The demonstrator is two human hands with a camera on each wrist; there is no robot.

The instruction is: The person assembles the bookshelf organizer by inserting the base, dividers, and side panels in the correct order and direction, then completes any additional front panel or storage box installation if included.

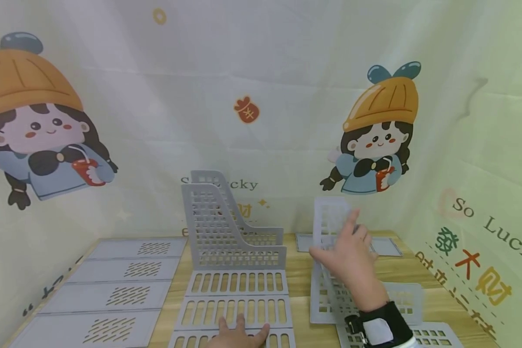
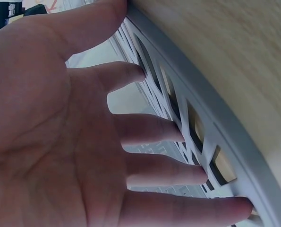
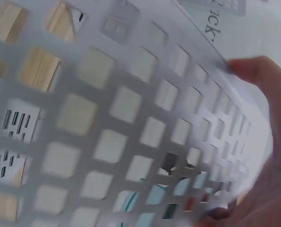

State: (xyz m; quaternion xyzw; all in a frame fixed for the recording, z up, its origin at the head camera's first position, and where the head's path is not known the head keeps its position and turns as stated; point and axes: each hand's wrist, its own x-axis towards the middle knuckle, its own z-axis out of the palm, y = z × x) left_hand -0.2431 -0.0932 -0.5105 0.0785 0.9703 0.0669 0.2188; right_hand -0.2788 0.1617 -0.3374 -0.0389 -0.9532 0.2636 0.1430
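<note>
Panel (image 1: 315,285), grid-cut and roughly upright, is in the right hand (image 1: 352,256), gripped between thumb and fingers right of the standing holder (image 1: 217,241); whether its foot touches the table (image 1: 300,304) is unclear. The left hand (image 1: 237,336) is spread, fingertips on the slotted strip (image 1: 235,296) in front of the holder. The sheet looks thin, so a hard pinch could bow it, and a loose one could let it pivot. Swung low, it might catch the flat grid (image 1: 437,333) by the wrist; uneven fingertip pressure could skew the strip and jog the holder.
</note>
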